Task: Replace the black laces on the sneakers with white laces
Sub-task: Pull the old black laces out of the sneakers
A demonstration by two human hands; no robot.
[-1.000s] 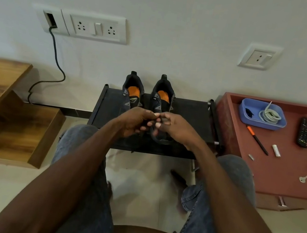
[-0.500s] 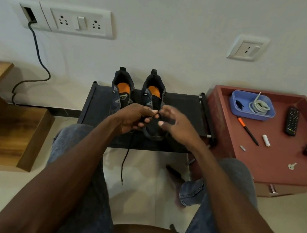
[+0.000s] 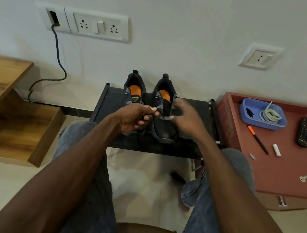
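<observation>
Black lace coming out of the right-hand sneaker, both hands over its front.

The two sneakers [image 3: 151,104] stand side by side on the black rack [image 3: 109,105], toes toward the person, long axis running away to the wall. The left hand [image 3: 135,116] pinches the black lace [image 3: 157,114]; the blurred right hand [image 3: 186,115] hovers with fingers loosely spread, seemingly holding nothing. The white laces [image 3: 269,115] lie coiled in the blue tray [image 3: 245,111], far right, nearer the right hand.
</observation>
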